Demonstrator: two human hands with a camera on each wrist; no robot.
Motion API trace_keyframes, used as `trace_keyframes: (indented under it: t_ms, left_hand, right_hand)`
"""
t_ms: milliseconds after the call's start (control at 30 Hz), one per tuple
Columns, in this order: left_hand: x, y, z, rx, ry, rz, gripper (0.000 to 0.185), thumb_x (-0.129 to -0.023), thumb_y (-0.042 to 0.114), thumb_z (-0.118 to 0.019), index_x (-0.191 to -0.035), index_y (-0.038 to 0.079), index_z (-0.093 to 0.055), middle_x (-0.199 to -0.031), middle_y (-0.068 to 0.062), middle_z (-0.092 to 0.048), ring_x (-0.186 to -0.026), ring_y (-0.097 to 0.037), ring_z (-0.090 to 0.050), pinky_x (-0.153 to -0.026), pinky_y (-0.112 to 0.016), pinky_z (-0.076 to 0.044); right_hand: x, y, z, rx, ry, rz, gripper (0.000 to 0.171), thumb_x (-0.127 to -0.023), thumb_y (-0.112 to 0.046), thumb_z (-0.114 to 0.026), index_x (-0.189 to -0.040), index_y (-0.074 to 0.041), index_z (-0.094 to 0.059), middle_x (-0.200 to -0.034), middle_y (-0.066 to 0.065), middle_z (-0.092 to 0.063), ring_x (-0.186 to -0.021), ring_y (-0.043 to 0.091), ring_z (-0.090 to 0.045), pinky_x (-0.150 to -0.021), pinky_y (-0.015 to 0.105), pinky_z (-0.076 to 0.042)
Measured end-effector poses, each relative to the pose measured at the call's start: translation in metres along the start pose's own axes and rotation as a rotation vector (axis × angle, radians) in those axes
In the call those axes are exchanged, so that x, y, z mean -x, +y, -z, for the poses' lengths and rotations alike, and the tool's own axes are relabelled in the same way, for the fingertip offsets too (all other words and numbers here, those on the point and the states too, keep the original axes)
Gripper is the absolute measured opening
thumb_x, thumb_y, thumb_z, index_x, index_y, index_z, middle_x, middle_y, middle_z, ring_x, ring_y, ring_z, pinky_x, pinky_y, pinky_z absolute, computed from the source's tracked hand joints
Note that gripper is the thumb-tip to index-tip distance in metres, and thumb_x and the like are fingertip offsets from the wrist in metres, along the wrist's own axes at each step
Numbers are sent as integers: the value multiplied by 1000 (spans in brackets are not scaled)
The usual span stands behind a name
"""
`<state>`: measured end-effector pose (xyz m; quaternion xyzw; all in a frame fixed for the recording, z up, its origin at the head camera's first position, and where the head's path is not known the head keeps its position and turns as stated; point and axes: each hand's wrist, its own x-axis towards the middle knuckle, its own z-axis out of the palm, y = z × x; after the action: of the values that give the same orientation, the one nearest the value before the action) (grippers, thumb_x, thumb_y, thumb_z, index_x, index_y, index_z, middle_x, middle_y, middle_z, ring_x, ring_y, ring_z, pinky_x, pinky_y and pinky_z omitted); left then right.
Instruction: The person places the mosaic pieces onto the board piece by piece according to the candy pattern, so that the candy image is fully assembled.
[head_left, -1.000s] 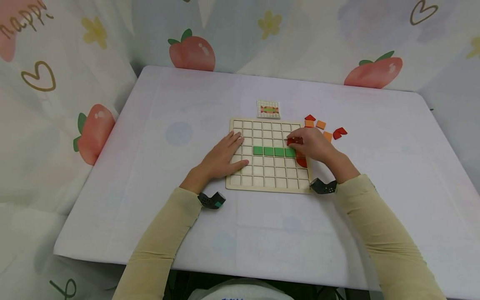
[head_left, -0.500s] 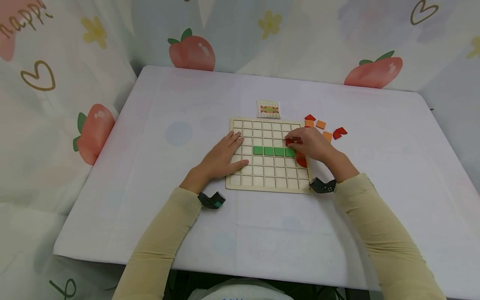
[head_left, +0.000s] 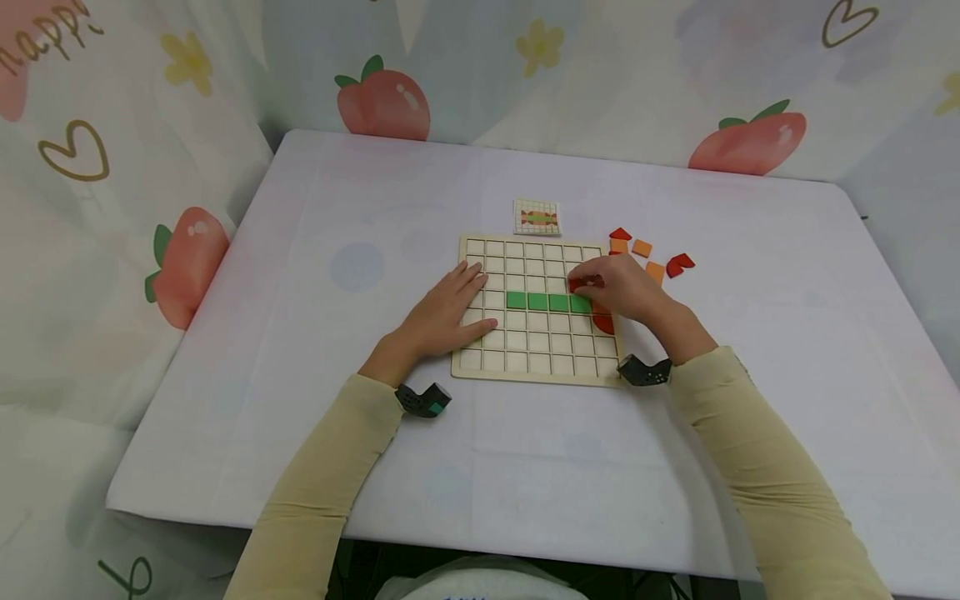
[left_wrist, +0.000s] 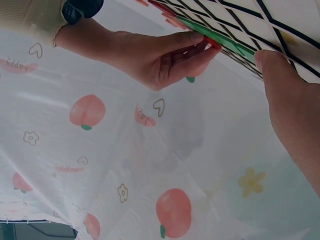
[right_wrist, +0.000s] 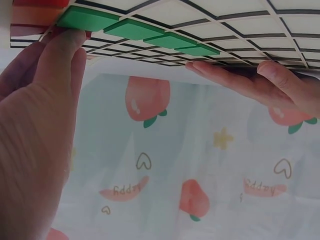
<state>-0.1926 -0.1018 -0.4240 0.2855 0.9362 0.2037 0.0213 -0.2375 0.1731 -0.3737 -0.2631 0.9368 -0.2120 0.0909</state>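
A wooden grid board [head_left: 536, 367] lies in the middle of the table. One row of it holds several green tiles [head_left: 547, 302] [right_wrist: 140, 31] [left_wrist: 225, 42]. My right hand [head_left: 587, 283] pinches a red piece [head_left: 577, 285] [left_wrist: 213, 43] on the board just above the right end of that green row. Another red piece [head_left: 604, 323] lies partly hidden under this hand. My left hand [head_left: 461, 302] rests flat with straight fingers on the board's left side and holds nothing.
A small pattern card [head_left: 537, 217] lies just beyond the board. Loose red pieces [head_left: 679, 264] and orange pieces [head_left: 642, 248] are scattered to the right of the board's far corner. A fruit-print cloth hangs round the table.
My right hand has shifted the red piece slightly to the left over the board. The left hand has stayed where it was.
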Motion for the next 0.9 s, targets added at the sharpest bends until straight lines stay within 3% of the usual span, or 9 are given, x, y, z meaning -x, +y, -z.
trace_keyframes:
  t_ms: [900]
  left_hand:
    - [0, 0, -1, 12, 8, -1, 74, -81, 58, -32, -135, 10, -18, -140, -3, -9, -126, -17, 2, -100, -31, -6]
  right_hand:
    - [2, -2, 1, 44, -3, 7, 27, -76, -7, -62, -102, -7, -63, -95, 5, -60, -84, 17, -51, -72, 32, -44]
